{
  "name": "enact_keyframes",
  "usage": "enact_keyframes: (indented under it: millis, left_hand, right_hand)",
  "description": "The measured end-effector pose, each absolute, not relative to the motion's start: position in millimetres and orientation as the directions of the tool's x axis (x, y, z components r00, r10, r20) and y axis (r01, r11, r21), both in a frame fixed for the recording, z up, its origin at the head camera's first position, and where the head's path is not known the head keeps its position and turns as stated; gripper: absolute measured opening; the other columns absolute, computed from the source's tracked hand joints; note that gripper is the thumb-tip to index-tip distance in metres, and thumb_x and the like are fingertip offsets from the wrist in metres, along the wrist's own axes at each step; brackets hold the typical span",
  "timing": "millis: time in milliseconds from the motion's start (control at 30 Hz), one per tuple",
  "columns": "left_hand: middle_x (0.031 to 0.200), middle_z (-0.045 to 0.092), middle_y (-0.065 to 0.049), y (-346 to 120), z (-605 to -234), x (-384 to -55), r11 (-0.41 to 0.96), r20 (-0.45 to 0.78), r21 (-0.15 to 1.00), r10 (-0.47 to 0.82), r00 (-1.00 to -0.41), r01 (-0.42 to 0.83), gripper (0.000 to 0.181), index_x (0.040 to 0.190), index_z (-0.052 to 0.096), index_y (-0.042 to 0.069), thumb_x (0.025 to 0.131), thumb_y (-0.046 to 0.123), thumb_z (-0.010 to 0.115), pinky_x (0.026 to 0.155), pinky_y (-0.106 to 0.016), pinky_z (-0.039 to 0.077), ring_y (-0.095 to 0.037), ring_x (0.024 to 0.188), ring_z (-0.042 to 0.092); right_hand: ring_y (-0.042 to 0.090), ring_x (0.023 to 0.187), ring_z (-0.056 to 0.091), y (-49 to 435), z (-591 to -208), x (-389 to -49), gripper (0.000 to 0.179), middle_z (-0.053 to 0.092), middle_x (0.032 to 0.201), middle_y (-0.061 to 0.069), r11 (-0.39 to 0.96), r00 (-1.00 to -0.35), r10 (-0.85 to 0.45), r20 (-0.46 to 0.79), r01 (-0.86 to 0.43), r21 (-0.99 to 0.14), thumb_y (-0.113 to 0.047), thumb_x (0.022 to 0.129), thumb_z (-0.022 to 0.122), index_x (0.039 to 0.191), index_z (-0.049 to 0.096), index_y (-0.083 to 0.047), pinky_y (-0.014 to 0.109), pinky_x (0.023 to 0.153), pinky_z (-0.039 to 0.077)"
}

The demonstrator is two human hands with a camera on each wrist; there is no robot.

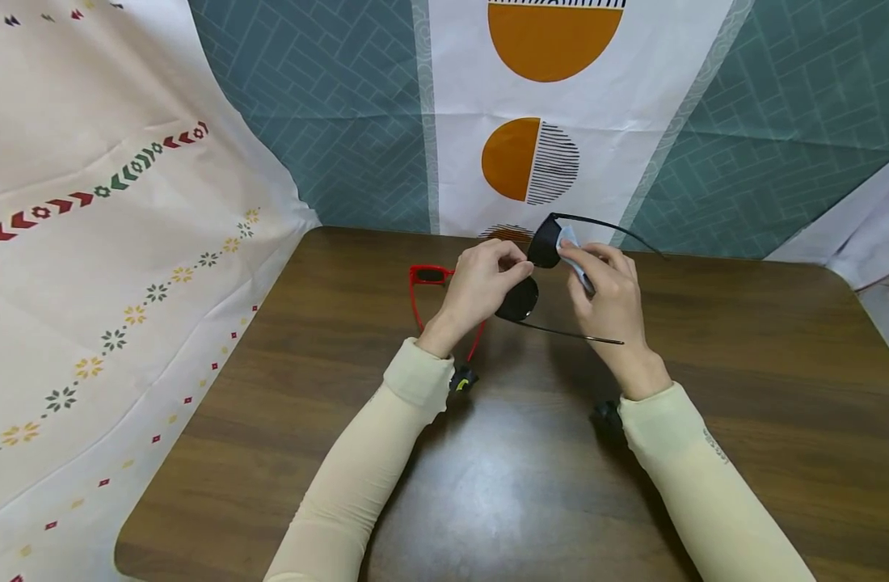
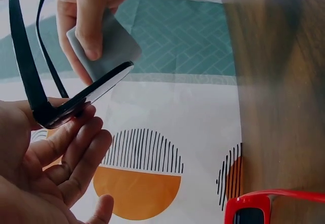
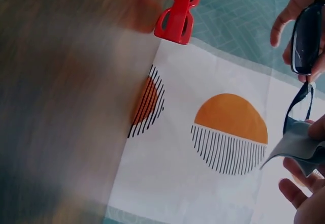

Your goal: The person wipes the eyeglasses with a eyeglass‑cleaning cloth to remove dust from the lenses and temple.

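Black sunglasses (image 1: 518,300) are held up above the far part of the table, temples spread toward the right. My left hand (image 1: 483,279) pinches them near the bridge; in the left wrist view its other fingers (image 2: 84,155) are spread loosely. With thumb and fingers my right hand (image 1: 610,303) pinches a thin light grey-blue cloth (image 2: 109,46) against one lens. In the right wrist view the cloth (image 3: 297,145) is folded over that lens's rim, while the other lens (image 3: 306,41) is uncovered. Red sunglasses (image 1: 431,276) lie on the table behind my left hand, partly hidden by it.
The brown wooden table (image 1: 270,404) ends at a hanging patterned cloth (image 1: 343,121) behind. A cream embroidered cloth (image 1: 124,242) drapes along the left side. Dark wrist camera mounts (image 1: 462,378) sit under both sleeves.
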State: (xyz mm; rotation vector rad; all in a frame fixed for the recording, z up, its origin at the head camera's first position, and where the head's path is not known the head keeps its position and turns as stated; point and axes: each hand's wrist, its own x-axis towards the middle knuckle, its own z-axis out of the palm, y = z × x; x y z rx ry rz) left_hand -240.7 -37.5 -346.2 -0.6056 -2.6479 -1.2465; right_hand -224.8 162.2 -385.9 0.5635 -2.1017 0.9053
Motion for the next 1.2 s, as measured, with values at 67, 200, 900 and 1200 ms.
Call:
enact_keyframes:
  millis: [67, 200, 900, 1200]
  left_hand:
    - [0.102, 0.071, -0.002, -37.7, -346.5, -241.7, 0.575, 0.299, 0.705, 0.289, -0.909, 0.415, 0.014, 0.100, 0.077, 0.011, 0.102, 0.022, 0.069, 0.081, -0.025, 0.050, -0.017, 0.091, 0.063]
    - [0.101, 0.071, -0.001, -39.1, -348.7, -244.4, 0.584, 0.301, 0.700, 0.280, -0.912, 0.410, 0.015, 0.098, 0.077, 0.012, 0.102, 0.022, 0.068, 0.081, -0.026, 0.049, -0.016, 0.091, 0.062]
    - [0.098, 0.073, 0.002, -41.5, -350.0, -247.0, 0.528, 0.221, 0.786, 0.247, -0.944, 0.322, 0.013, 0.096, 0.077, 0.014, 0.100, 0.023, 0.068, 0.073, -0.028, 0.048, -0.016, 0.086, 0.060]
    - [0.091, 0.073, 0.002, -34.0, -350.5, -242.9, 0.588, 0.218, 0.693, 0.381, -0.899, 0.417, 0.014, 0.097, 0.077, 0.013, 0.101, 0.022, 0.068, 0.085, -0.033, 0.044, -0.014, 0.084, 0.062]
  right_hand:
    - [0.041, 0.111, 0.061, 162.3, -385.5, -224.3, 0.029, 0.076, 0.113, 0.018, 0.646, -0.637, -0.083, 0.767, -0.620, -0.445, 0.009, 0.094, 0.065, 0.119, 0.076, 0.000, 0.057, 0.097, 0.043]
    - [0.044, 0.106, 0.061, 161.2, -384.6, -221.8, 0.029, 0.072, 0.111, 0.023, 0.631, -0.695, -0.064, 0.716, -0.584, -0.510, 0.008, 0.094, 0.063, 0.117, 0.078, -0.001, 0.055, 0.088, 0.045]
    - [0.015, 0.069, 0.055, 164.9, -373.3, -215.8, 0.026, 0.075, 0.099, 0.012, 0.387, -0.730, 0.290, 0.618, -0.501, -0.774, 0.000, 0.098, 0.061, 0.115, 0.080, -0.006, 0.019, 0.061, 0.040]
    - [0.040, 0.112, 0.069, 144.6, -387.8, -214.3, 0.029, 0.075, 0.114, 0.020, 0.588, -0.664, 0.044, 0.747, -0.587, -0.556, 0.006, 0.096, 0.065, 0.122, 0.076, -0.002, 0.055, 0.095, 0.055]
